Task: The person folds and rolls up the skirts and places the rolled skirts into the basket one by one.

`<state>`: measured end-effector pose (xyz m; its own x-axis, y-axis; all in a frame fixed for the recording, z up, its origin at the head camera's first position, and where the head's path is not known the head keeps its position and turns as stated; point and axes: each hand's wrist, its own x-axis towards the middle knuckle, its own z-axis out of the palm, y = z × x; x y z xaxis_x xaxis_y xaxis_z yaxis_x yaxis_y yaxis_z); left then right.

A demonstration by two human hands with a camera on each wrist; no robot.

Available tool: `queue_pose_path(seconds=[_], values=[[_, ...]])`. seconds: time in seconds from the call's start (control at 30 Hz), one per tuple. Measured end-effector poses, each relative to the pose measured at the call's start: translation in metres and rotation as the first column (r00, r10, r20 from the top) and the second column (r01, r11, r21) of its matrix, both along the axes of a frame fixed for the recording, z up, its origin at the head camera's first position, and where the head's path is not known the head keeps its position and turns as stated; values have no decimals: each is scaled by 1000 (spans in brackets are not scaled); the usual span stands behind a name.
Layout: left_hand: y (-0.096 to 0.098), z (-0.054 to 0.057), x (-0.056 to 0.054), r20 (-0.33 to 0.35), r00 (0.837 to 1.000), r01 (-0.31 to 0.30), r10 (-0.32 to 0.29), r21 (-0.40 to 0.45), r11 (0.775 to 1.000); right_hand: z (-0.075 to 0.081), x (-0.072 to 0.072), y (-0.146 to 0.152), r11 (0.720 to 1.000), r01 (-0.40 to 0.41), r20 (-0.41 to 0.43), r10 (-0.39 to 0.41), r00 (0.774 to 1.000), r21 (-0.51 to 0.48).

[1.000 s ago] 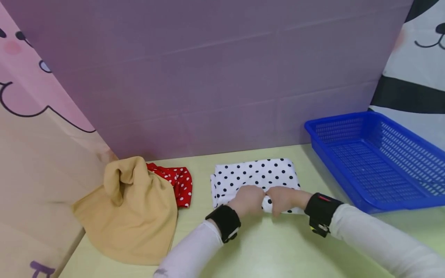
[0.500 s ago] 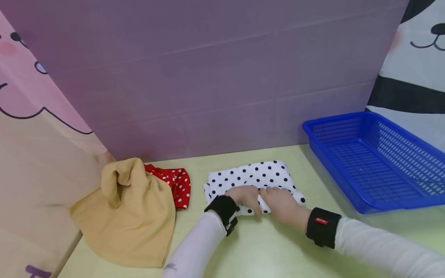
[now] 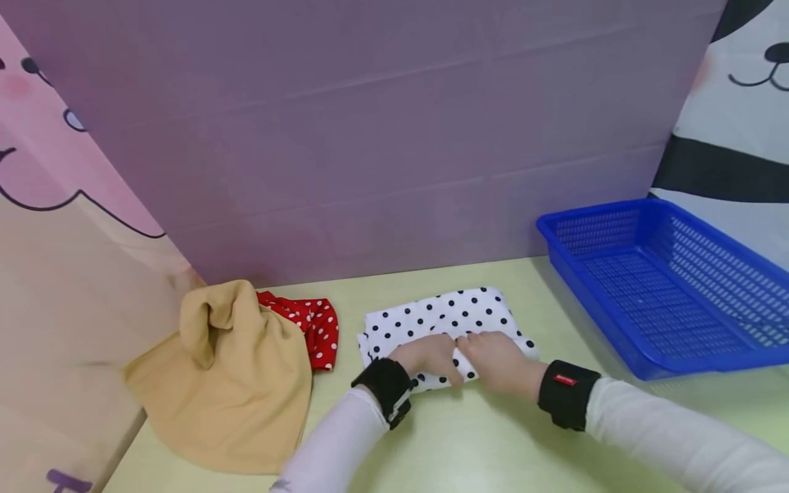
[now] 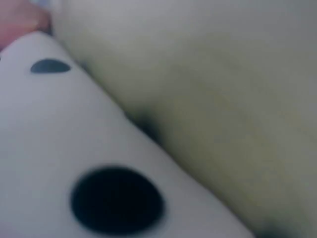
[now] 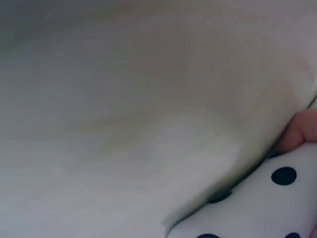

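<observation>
A folded white cloth with black dots [image 3: 446,311] lies on the table, its near side raised into a thick fold. My left hand [image 3: 427,357] grips this fold near its middle, thumb toward the front edge. Close beside it, my right hand [image 3: 498,363] holds the same fold from above, fingers bent over it. The hands nearly touch. In the left wrist view the dotted fabric [image 4: 49,129] fills the lower left, with a bit of skin at the top corner. The right wrist view shows the cloth [image 5: 292,198] at lower right and a fingertip [image 5: 299,131] against it.
At left, a crumpled tan cloth [image 3: 234,390] partly covers a red cloth with white dots [image 3: 320,335]. A blue plastic basket [image 3: 653,287] stands at right, with nothing in it. Behind the table [image 3: 468,452] rises a purple backdrop [image 3: 394,150].
The right hand has turned so its back faces up, and the near fold has become thicker. The dotted cloth has shifted slightly left and toward me. Other cloths and the basket stayed put.
</observation>
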<state>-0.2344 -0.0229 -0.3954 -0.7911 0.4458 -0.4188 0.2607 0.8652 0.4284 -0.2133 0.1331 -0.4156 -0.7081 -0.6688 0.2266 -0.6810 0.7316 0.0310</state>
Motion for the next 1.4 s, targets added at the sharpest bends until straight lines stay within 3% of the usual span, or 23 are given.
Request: queue_pose_path(seconds=[0.13, 0.33, 0.4, 0.5, 0.6, 0.67, 0.8, 0.83, 0.9, 0.97, 1.07, 1.17, 1.27, 1.4], values=[[2, -3, 8, -133, 991, 24, -30, -48, 999, 1, -6, 1, 1000, -6, 105, 8, 994, -21], [4, -8, 18, -297, 954, 6, -43, -123, 992, 2, -15, 2, 999, -8, 275, 18, 961, -37], [5, -9, 21, -364, 930, 5, -54, -135, 991, 6, -16, 2, 999, -5, 346, 21, 938, -47], [6, -11, 25, -472, 877, 9, -88, -167, 986, 14, -18, 1, 998, -23, 445, 45, 894, -54], [8, -12, 29, -554, 822, 14, -131, -211, 977, 21, -20, 1, 998, -28, 570, 60, 819, -64], [9, -13, 32, -583, 794, 13, -174, -270, 963, 21, -22, 1, 998, -1, 655, 44, 755, -66], [13, -18, 36, -668, 695, -14, -267, -383, 924, 21, -24, 2, 990, 138, 788, -56, 613, -37], [13, -18, 37, -680, 677, -20, -283, -401, 916, 21, -25, 2, 986, 164, 806, -74, 587, -29], [14, -18, 38, -699, 656, -29, -285, -400, 916, 21, -26, 2, 981, 192, 820, -94, 565, -19], [14, -18, 38, -693, 662, -18, -285, -394, 919, 21, -24, 3, 982, 188, 817, -86, 570, -28], [13, -17, 34, -654, 709, 15, -264, -361, 932, 20, -19, 3, 986, 158, 781, -62, 622, -48], [12, -13, 27, -571, 782, 54, -250, -338, 940, 20, -12, 2, 989, 136, 712, -50, 701, -63], [13, -8, 19, -470, 851, 73, -233, -332, 940, 17, -6, 1, 989, 134, 592, -72, 803, -61], [16, 0, 9, -332, 920, 86, -207, -344, 935, 7, 1, 0, 985, 159, 417, -117, 901, -67]])
